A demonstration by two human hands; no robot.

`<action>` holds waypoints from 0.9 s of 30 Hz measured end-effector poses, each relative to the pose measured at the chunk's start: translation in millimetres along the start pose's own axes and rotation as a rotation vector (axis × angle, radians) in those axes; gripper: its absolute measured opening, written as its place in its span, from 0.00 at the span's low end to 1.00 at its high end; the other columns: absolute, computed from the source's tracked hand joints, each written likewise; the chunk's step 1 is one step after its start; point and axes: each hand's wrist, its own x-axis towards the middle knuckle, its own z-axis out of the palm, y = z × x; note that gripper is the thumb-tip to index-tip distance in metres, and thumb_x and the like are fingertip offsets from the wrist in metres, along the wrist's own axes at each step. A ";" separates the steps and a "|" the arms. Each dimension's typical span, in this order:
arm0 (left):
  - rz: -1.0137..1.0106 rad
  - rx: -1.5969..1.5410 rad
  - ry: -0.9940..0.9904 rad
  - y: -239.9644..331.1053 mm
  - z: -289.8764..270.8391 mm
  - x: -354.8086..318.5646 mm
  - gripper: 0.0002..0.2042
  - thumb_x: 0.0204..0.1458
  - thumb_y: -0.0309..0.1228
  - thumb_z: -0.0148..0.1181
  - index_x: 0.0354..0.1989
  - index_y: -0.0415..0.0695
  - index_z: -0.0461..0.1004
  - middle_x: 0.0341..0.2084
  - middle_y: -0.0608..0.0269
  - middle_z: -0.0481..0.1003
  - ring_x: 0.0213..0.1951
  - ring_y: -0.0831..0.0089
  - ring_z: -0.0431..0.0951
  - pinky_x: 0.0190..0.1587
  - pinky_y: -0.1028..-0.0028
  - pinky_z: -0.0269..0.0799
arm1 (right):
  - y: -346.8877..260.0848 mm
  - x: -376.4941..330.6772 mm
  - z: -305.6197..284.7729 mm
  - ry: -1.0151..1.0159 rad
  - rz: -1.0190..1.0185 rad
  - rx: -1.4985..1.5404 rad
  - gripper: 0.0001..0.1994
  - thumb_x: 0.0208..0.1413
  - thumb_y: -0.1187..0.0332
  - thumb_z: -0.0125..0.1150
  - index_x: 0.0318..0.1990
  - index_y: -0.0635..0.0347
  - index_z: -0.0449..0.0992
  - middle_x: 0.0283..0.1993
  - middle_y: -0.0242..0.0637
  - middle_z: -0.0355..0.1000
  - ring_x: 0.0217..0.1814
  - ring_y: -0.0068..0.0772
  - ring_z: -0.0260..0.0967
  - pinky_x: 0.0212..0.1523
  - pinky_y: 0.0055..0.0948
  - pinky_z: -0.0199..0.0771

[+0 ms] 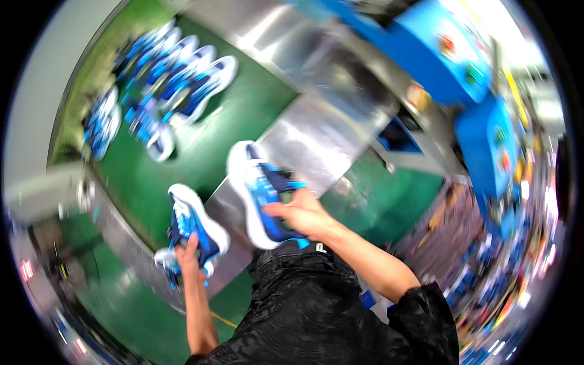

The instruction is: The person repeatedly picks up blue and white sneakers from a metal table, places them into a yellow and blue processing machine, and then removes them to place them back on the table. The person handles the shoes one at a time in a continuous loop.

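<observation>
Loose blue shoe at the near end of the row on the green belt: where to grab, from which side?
Judging from a blurred view: the loose blue shoe lies on its side on the green belt, white sole showing. Pinch across sole and upper at mid-length, from above; neighbouring shoes crowd its far side.

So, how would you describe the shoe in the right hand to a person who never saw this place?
Find the green belt with a cluster of blue and white shoes at its far end. Nearer, two more shoes are held up. The right hand holds the shoe over the shiny metal plate, white sole facing left, unlike the left-hand one over the belt edge.
</observation>
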 end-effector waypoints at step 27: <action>0.850 1.520 -2.765 -300.7 36.7 -406.8 0.42 0.45 0.42 0.68 0.62 0.26 0.54 0.54 0.36 0.67 0.55 0.52 0.70 0.58 0.68 0.65 | 625.7 -236.0 293.5 2.528 0.087 1.343 0.33 0.50 0.75 0.62 0.65 0.67 0.57 0.62 0.54 0.63 0.62 0.47 0.62 0.65 0.35 0.56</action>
